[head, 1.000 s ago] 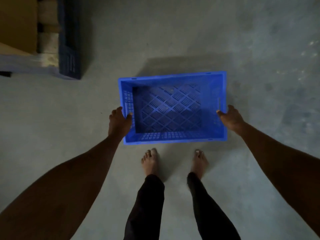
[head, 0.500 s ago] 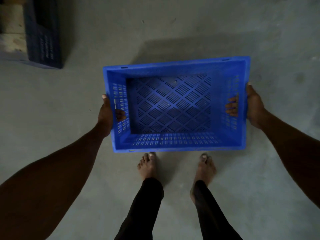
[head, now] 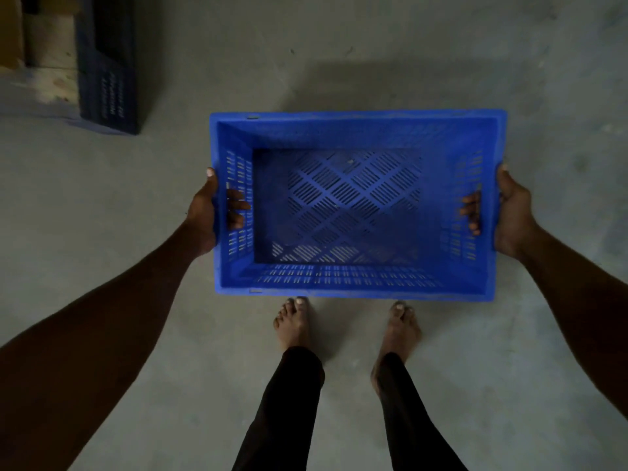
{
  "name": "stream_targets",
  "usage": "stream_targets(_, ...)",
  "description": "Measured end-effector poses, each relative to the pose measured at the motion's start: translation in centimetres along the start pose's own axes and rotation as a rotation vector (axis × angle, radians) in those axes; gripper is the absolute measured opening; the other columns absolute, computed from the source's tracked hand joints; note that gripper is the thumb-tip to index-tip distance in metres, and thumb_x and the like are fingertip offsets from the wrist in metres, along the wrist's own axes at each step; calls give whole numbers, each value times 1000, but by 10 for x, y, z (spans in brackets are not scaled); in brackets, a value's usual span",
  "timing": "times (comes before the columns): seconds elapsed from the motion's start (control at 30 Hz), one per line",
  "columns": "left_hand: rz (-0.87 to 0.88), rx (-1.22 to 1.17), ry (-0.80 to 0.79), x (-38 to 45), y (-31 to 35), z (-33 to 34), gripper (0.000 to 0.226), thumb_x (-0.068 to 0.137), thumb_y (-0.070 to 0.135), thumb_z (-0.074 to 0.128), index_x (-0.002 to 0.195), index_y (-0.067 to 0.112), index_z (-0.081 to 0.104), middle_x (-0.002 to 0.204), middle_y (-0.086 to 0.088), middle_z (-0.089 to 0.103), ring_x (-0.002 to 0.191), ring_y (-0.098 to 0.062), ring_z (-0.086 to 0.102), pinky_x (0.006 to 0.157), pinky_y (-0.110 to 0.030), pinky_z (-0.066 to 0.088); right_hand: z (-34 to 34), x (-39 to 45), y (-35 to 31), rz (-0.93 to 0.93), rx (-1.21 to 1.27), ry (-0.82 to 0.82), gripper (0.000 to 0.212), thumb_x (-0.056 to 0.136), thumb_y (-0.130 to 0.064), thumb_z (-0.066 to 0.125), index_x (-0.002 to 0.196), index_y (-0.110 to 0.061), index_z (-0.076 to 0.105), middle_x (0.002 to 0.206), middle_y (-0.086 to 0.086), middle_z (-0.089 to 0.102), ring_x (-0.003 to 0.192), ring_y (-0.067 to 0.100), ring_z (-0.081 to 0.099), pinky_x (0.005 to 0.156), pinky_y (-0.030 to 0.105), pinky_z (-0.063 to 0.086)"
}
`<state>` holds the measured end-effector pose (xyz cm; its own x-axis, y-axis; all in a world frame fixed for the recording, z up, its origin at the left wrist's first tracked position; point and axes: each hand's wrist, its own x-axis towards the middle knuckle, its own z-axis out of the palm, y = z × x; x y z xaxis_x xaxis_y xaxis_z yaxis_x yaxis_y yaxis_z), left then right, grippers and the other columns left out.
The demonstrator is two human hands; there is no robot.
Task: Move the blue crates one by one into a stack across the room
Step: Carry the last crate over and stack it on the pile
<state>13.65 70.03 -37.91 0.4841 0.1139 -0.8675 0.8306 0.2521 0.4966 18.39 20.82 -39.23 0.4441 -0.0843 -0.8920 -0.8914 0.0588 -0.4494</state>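
Note:
An empty blue crate (head: 353, 130) with a slotted lattice bottom hangs in the air in front of me, above the grey floor. My left hand (head: 204, 212) grips its left handle slot, fingertips showing through on the inside. My right hand (head: 509, 212) grips the right handle slot the same way. The crate is level and its open top faces me. Its near edge hides my toes in part.
A darker blue crate (head: 108, 73) stands at the upper left beside pale boxes or blocks (head: 47, 59). My bare feet (head: 295, 328) stand on bare concrete floor (head: 441, 45), which spreads to the right and ahead.
The crate has come up from near the floor toward me and looks larger. My fingers have gone through the handle slots. The dark crate at the upper left has shifted in view.

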Motion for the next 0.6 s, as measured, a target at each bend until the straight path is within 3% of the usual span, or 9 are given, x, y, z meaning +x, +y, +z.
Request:
stream_targets(0.07,13,9,103,-14,15,-4,68,97,72,28,77,13,56,55,-2,54,37,-14,42,36,-20,33,-1,-27,-18,-4,57,1,76,87,-78,34,59,-14,62,49,5,52,32,18,37,37,15,27)
stream_targets(0.2,34,-16,96,-83,70,2,63,92,77,36,71,19,50,51,3,35,35,-12,26,34,-19,20,-2,-101,-68,-9,116,-37,68,86,-80,37,67,-16,50,46,-1,30,33,14,27,36,17,21)
stream_targets(0.33,88,2,130,-178,140,8,62,88,81,41,70,23,47,51,4,30,36,-12,23,35,-19,19,-1,-200,-133,-45,121,-25,65,81,-83,42,67,-20,43,45,-4,28,32,11,24,34,15,19)
stream_targets(0.47,164,42,134,-290,211,16,62,87,81,43,69,22,46,51,4,29,37,-11,24,36,-19,21,-7,-317,-197,-92,88,-24,71,57,-91,54,67,-22,40,45,-6,26,33,10,22,33,16,19)
stream_targets(0.6,227,46,125,-405,268,24,63,86,82,44,70,21,46,52,4,29,39,-12,24,37,-19,22,-21,-430,-244,-142,91,-30,66,75,-87,46,67,-22,40,46,-4,25,33,10,21,34,16,20)
